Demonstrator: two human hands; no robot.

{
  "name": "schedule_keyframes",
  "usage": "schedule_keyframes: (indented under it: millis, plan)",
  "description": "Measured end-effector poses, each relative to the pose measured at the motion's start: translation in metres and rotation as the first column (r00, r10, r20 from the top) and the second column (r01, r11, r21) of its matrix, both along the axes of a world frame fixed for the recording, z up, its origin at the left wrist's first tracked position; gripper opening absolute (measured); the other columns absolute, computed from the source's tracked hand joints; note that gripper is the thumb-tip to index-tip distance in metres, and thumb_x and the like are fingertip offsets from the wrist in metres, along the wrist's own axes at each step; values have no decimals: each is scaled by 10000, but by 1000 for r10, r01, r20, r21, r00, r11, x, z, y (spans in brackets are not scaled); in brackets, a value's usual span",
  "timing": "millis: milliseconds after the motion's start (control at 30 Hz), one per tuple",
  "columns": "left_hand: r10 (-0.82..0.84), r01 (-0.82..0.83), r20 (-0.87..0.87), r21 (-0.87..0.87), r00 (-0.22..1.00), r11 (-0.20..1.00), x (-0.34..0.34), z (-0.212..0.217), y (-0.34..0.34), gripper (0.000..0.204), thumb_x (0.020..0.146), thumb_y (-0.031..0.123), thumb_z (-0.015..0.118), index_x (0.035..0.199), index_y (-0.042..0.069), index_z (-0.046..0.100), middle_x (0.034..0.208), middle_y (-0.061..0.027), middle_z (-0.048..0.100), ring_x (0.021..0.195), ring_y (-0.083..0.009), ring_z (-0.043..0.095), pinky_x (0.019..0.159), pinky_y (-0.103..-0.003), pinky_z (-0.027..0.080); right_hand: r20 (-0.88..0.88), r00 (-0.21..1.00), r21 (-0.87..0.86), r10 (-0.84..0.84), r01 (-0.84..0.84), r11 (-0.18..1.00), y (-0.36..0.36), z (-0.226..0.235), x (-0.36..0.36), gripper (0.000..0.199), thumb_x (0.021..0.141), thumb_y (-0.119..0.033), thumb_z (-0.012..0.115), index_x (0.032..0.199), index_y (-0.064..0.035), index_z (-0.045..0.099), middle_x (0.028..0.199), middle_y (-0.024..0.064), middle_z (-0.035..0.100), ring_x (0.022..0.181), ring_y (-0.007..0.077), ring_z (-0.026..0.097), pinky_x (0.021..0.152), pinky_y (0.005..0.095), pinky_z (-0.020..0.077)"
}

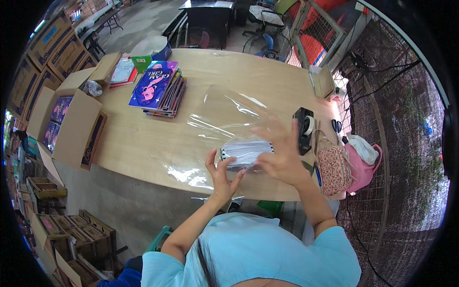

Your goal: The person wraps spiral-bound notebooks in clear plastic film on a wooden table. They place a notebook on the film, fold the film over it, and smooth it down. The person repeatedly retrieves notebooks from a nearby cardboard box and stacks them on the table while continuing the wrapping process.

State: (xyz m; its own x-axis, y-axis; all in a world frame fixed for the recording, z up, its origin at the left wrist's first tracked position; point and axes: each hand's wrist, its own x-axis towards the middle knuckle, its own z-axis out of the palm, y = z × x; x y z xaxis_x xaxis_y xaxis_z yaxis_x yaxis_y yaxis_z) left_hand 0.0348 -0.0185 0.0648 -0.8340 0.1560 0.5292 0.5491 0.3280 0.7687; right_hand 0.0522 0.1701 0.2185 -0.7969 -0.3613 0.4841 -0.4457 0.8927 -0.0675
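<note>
A flat white bundle (246,153) with fine lengthwise lines and black-marked ends lies near the table's front edge; its exact kind is unclear. Clear plastic film (224,112) spreads under and beyond it, crinkled and shiny. My left hand (222,178) holds the bundle's near left corner, with a finger on top and the thumb at the near edge. Over the right end is my right hand (285,160), its fingers spread and smeared by motion. Whether its lower fingertips touch the bundle or the film is hard to see.
Glossy purple-covered books (155,88) are stacked at the far left, beside an open carton (76,129) holding more. Along the right side are a black tape dispenser (302,131), scissors (336,126), a patterned pouch (333,167) and a pink bag (364,167). A wire-mesh wall borders the table.
</note>
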Motion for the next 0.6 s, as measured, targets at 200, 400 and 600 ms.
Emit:
schedule_keyframes:
  millis: [200,400,600]
  plan:
    - [-313,199,-149,-508,938,838,-27,32,-36,513,733,307,736,1221,222,601,1244,-10,549,1178,-277,469,939,-421,374,471,830,-66,299,-306,950,47,52,-2,283,646,-241,756,894,-135,670,1166,-7,566,970,223,596,814,395,432]
    - [-629,465,45,-715,776,522,-68,62,-48,691,746,420,699,1375,284,448,1400,-40,429,1290,-244,405,1025,-485,340,509,831,389,225,-455,801,66,8,-46,167,729,-185,671,878,-113,647,912,40,600,833,237,624,703,406,474]
    - [-733,489,190,-845,653,217,-92,88,-27,852,670,573,696,1416,461,300,1553,-50,159,1409,-294,209,1130,-572,183,612,639,-5,467,-587,810,52,-28,-91,107,730,-184,671,820,-137,635,1009,50,550,839,223,602,660,382,458]
